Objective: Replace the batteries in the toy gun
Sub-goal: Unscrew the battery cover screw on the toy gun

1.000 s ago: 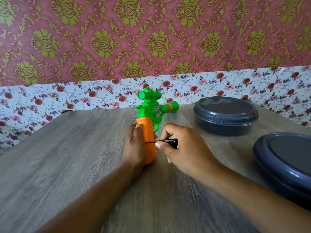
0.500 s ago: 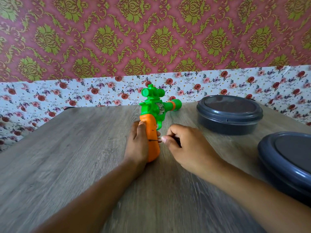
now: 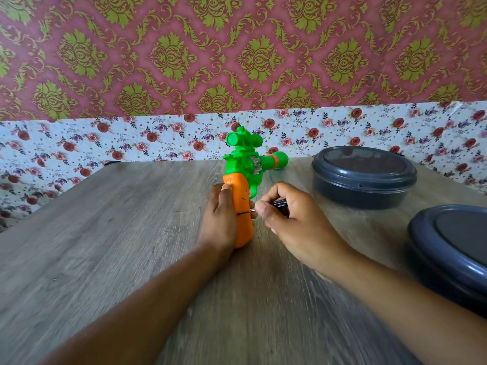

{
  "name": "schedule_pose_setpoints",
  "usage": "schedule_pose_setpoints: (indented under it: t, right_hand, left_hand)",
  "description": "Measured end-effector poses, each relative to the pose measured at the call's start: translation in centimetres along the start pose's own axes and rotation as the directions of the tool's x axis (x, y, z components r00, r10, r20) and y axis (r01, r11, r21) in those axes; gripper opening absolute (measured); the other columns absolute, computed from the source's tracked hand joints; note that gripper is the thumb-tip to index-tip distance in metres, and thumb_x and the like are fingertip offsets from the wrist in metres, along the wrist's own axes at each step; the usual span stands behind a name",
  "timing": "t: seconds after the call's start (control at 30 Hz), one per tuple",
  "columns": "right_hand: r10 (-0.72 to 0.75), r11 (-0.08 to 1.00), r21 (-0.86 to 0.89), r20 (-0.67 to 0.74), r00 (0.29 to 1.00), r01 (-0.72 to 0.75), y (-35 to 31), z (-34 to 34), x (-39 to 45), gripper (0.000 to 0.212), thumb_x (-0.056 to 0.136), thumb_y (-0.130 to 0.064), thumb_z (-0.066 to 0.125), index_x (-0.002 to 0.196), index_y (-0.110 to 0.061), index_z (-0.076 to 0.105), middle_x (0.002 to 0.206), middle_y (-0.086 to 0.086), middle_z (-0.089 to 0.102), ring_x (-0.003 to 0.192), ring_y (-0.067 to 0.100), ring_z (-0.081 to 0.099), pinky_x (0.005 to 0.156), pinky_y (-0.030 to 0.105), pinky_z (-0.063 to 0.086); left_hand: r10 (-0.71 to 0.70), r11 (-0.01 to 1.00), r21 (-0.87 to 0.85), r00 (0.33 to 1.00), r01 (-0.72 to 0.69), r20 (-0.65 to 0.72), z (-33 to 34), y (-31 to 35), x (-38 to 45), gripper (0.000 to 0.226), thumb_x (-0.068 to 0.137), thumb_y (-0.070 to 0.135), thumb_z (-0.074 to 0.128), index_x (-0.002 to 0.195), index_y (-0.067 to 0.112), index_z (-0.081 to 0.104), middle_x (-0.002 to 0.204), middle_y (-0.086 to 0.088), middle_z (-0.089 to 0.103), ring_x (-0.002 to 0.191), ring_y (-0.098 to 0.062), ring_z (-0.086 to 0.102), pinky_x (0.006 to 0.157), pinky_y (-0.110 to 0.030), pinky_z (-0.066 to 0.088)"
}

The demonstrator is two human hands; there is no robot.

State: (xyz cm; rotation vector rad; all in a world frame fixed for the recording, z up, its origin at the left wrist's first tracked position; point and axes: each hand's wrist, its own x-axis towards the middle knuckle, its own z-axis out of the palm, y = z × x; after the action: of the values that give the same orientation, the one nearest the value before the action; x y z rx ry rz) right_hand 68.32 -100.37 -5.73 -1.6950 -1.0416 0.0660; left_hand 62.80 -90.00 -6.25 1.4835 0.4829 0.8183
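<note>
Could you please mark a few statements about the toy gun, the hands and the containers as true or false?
1. The left hand holds the toy gun by its orange grip. True.
2. The right hand holds a pair of scissors. False: it holds a small screwdriver, tip at the orange grip.
3. The two dark round containers have their lids on. True.
4. The gun lies flat on the table. False: it stands upright.
</note>
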Motion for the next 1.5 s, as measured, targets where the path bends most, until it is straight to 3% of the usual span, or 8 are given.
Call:
schedule_pose_setpoints:
  t: [0.2,0.37,0.57,0.77,0.97,1.2,1.33,1.5]
  right_hand:
    - [0.041,0.961,-0.274,0.029,0.999,-0.032,0.1,-0.8,0.3,0.046,0.094,-0.046,0.037,0.071,-0.008,0.048,0.053,0.009,0.052,0.056,0.029,0.055,0.065,0.047,0.049]
    - [0.039,0.953,-0.302,0.125,0.991,0.001,-0.2,-1.2,0.6,0.023,0.095,-0.029,0.045,0.075,-0.017,0.042,0.062,0.008,0.057,0.045,0.011,0.04,0.053,0.037,0.038]
    - [-0.044,0.982,-0.177,0.106,0.993,0.063,-0.7,-1.2,0.3,0.008,0.091,-0.012,0.053,0.086,-0.016,0.049,0.061,0.0,0.063,0.051,0.002,0.049,0.051,0.013,0.035]
    - [-0.005,0.898,-0.439,0.083,0.997,0.041,-0.4,-1.3,0.2,0.042,0.089,-0.053,0.029,0.082,-0.016,0.048,0.067,0.005,0.067,0.057,0.017,0.057,0.063,0.04,0.048]
    - [-0.077,0.896,-0.432,0.083,0.994,0.105,-0.5,-1.1,0.1,0.022,0.095,-0.031,0.046,0.076,-0.019,0.048,0.059,0.001,0.064,0.047,0.009,0.051,0.057,0.038,0.048]
    - [0.014,0.989,-0.149,0.15,0.989,0.009,-1.0,-1.3,0.1,0.009,0.093,-0.012,0.049,0.086,-0.016,0.053,0.068,0.003,0.062,0.043,-0.002,0.048,0.045,0.01,0.033]
    - [0.057,0.92,-0.392,0.155,0.986,0.008,-0.3,-1.3,0.1,0.034,0.094,-0.044,0.036,0.084,-0.016,0.051,0.069,0.004,0.064,0.056,0.012,0.056,0.06,0.035,0.048]
    - [0.004,0.886,-0.46,0.138,0.99,0.06,-0.5,-1.3,0.0,0.038,0.096,-0.036,0.039,0.067,-0.019,0.056,0.05,-0.006,0.046,0.053,0.015,0.048,0.062,0.04,0.048]
  left_hand:
    - [-0.031,0.999,-0.026,1.0,0.031,-0.001,-0.1,-0.2,0.2,0.025,0.102,0.025,0.025,0.093,0.023,0.048,0.069,-0.001,0.057,0.041,0.002,0.058,0.039,-0.011,0.044]
    - [-0.05,0.999,-0.016,0.999,0.05,0.013,-0.1,-0.5,0.3,0.024,0.102,0.029,0.025,0.092,0.027,0.047,0.074,-0.001,0.061,0.052,-0.005,0.063,0.051,-0.021,0.051]
    - [-0.013,1.0,0.004,1.0,0.013,0.018,0.0,-0.1,0.0,0.024,0.102,0.022,0.024,0.108,0.012,0.046,0.071,0.001,0.054,0.042,0.009,0.055,0.038,-0.007,0.041]
    - [-0.03,0.999,-0.019,0.999,0.031,0.012,-0.1,-0.3,0.2,0.025,0.102,0.024,0.024,0.105,0.012,0.047,0.073,-0.003,0.057,0.045,0.001,0.058,0.04,-0.011,0.043]
    - [-0.037,0.999,-0.008,0.999,0.037,0.009,-0.1,-0.5,0.3,0.024,0.102,0.025,0.025,0.099,0.017,0.048,0.072,0.0,0.057,0.044,0.003,0.058,0.041,-0.012,0.045]
    - [-0.017,0.999,0.029,1.0,0.017,-0.007,-0.1,-0.4,0.3,0.024,0.102,0.022,0.024,0.103,0.013,0.046,0.072,0.003,0.054,0.043,0.011,0.054,0.04,-0.007,0.041]
    - [-0.013,0.999,0.036,0.999,0.014,-0.033,-0.1,-0.5,0.4,0.025,0.102,0.022,0.025,0.1,0.013,0.047,0.07,0.003,0.053,0.043,0.011,0.053,0.04,-0.007,0.039]
    - [-0.011,0.999,0.04,1.0,0.011,-0.019,-0.1,-0.5,0.4,0.022,0.102,0.023,0.025,0.104,0.016,0.046,0.072,0.005,0.053,0.043,0.013,0.052,0.041,-0.005,0.039]
